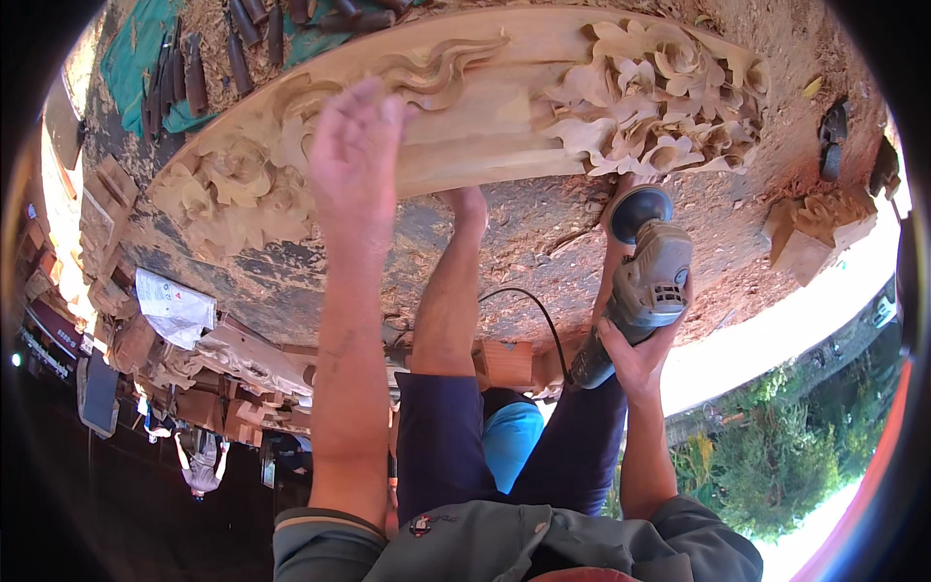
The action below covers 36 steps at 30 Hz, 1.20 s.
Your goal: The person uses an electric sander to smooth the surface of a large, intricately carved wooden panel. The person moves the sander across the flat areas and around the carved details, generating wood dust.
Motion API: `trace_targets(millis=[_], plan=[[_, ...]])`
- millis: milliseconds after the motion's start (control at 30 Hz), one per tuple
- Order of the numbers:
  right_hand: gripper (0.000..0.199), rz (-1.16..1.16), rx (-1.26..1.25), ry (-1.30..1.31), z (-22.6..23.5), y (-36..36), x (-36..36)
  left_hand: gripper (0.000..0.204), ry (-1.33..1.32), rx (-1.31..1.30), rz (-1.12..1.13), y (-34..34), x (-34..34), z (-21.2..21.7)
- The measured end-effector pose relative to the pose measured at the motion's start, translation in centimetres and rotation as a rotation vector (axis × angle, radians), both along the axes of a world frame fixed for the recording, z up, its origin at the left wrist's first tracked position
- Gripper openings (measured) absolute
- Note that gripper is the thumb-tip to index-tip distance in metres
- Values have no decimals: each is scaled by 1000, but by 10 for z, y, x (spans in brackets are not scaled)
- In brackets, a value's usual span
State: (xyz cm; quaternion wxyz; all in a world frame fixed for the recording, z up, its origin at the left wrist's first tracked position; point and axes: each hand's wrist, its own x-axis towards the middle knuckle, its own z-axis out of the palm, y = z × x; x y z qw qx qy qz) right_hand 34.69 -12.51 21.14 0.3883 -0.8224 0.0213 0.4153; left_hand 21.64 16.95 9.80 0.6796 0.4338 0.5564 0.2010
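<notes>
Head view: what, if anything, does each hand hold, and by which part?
The right hand holds the grey power tool by the middle of its body. The left hand, over the carved wood, appears empty.

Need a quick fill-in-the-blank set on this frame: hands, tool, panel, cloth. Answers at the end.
1. The person's ____ hand grips the power tool.
2. The panel with carved flowers is made of ____.
3. The left hand, blurred, is in front of the panel and holds ____.
4. The cloth by the dark-handled tools at the upper left is ____ in colour.

Missing words: right; wood; nothing; green.
</notes>
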Motion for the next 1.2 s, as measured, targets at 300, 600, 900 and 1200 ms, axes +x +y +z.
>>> trace_targets(millis=[300,600,900,1200], plan=[[106,407,178,14,-68,36,-14,78,-254,-600,-70,-204,-10,13],[94,917,176,-13,-121,85,-41,110,-96,-310,340,-195,-21,-15],[91,951,226,-42,-136,106,-40,98,-123,-240,433,-187,-18,-37],[87,848,211,-44,-120,87,-39,80,-262,-287,382,-210,-22,-40]])
